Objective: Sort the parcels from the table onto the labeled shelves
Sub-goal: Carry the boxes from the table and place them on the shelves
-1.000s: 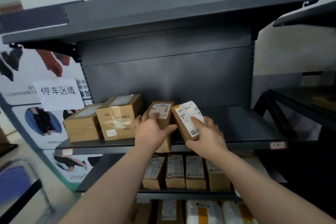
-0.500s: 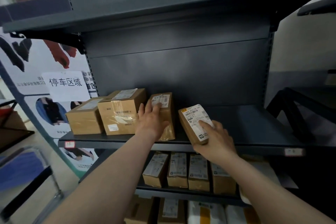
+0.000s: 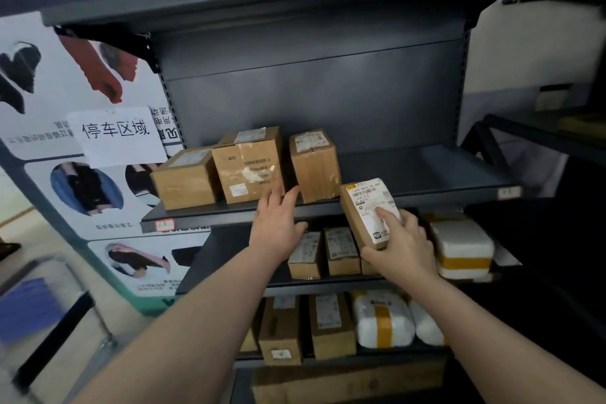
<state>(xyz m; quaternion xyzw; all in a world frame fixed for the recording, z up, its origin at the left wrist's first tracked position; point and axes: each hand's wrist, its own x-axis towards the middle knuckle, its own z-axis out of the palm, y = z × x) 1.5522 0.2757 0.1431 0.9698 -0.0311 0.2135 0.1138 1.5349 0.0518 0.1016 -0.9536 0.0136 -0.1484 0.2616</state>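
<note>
My right hand (image 3: 401, 243) grips a small brown parcel (image 3: 364, 210) with a white shipping label, tilted in the air in front of the shelf edge. My left hand (image 3: 278, 223) hovers with fingers spread just below and left of an upright brown box (image 3: 316, 167), apart from it. That box stands on the dark grey shelf (image 3: 426, 170) next to two larger cardboard boxes, one taped (image 3: 249, 166) and one further left (image 3: 185, 179). A small red-marked label (image 3: 163, 225) sits on the shelf's front edge.
The shelf below holds several small brown parcels (image 3: 341, 251) and a white bundle with yellow tape (image 3: 464, 251). The lowest shelf carries more boxes and white bundles (image 3: 383, 321). A poster wall with a paper sign (image 3: 116, 134) stands left; another dark rack (image 3: 541, 131) right.
My left hand let go of the upright box and drew back toward me. My right hand lowered the labelled parcel from the shelf surface to in front of its edge.
</note>
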